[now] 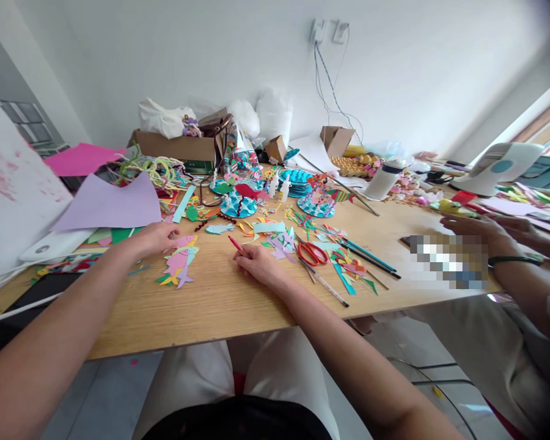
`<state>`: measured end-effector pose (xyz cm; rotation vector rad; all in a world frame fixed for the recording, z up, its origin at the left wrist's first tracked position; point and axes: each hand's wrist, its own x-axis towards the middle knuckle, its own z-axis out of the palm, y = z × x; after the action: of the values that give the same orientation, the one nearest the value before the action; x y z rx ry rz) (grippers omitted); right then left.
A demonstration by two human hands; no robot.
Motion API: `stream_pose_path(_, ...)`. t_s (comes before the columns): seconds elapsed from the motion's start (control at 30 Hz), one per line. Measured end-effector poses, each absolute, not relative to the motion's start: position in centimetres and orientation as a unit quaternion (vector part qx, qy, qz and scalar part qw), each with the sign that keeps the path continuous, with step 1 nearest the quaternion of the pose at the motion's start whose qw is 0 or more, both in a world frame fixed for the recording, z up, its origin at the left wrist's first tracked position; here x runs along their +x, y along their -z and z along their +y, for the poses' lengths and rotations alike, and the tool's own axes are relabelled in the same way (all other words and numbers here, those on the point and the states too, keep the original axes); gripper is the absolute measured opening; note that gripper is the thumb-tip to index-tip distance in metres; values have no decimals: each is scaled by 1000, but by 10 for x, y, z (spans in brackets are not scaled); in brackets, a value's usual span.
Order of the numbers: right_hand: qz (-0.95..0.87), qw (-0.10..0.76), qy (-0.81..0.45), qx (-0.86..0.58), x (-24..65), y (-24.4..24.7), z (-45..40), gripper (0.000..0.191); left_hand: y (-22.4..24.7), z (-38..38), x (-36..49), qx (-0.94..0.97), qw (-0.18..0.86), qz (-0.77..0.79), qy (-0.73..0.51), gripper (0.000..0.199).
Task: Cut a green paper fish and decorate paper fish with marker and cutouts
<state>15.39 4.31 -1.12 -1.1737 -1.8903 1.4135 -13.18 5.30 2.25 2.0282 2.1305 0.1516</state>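
Note:
My right hand (255, 264) rests on the wooden table, closed around a red pen (236, 245) that points up and to the left. Over a small pile of cut-out paper fish (179, 260) in pink, yellow, green and lilac is my left hand (158, 238). Its fingers are curled together beside the topmost pink fish; whether they grip it is hidden. A light-blue paper fish (219, 228) lies between the hands, farther back. Red-handled scissors (312, 253) lie right of my right hand, close to a clear pen (332, 289) and paper scraps (352, 269).
Blue wave-patterned paper crafts (238, 205) and white glue bottles (285, 188) stand behind. At left are a lilac sheet (112, 205) and a dark tablet-like slab (36, 302). Another person's hands (481, 235) work at right, near a white lamp-like device (495, 168).

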Motion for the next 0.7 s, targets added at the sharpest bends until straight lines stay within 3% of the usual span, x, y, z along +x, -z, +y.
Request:
stream_pose_path(0.3, -701, 239, -510, -438, 154, 9, 42, 13, -13, 76, -126, 678, 213, 703, -11, 17)
stream_pose_path(0.6, -715, 241, -491, -434, 155, 11, 42, 13, -25, 80, -140, 670, 210, 707, -82, 10)
stream_pose_path(0.7, -715, 245, -492, -433, 155, 10, 41, 14, -34, 77, -144, 659, 227, 710, -103, 27)
